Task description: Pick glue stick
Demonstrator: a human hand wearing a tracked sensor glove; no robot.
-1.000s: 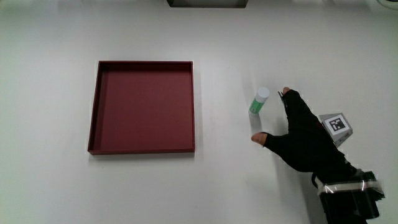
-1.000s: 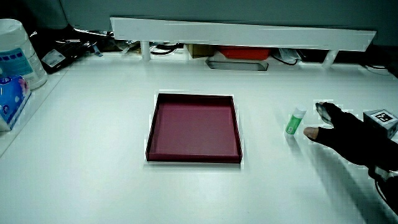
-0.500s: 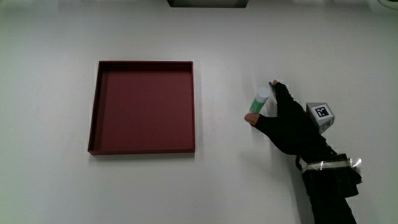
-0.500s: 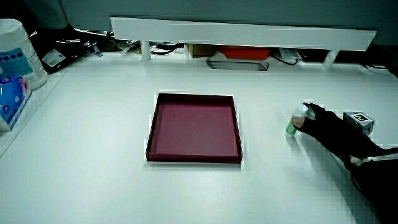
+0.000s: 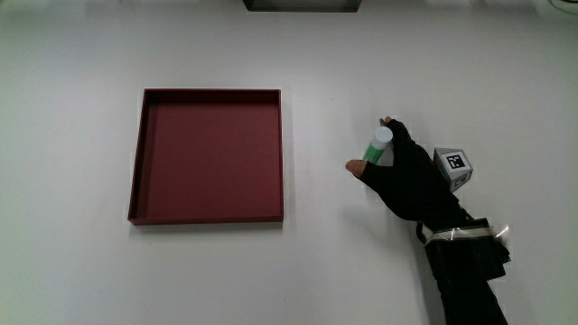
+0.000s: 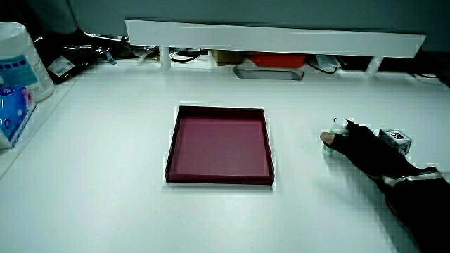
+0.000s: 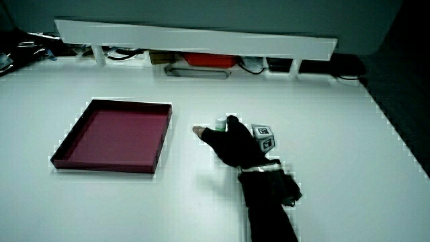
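My hand (image 5: 408, 176) is resting on the table (image 5: 72, 262) beside the red tray (image 5: 208, 155), well apart from its wall. My thumb and fingers (image 5: 390, 125) are closing around the glue stick (image 5: 377, 147), which is standing upright between them. In a side view the stick (image 6: 329, 144) is mostly hidden, so firm contact is appearing likely, not certain.

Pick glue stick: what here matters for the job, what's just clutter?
Job:
glue stick, green with white cap, standing on the table
hand, fingers closing around the glue stick

Clutter:
dark red tray, nothing in it
tub at the table's edge
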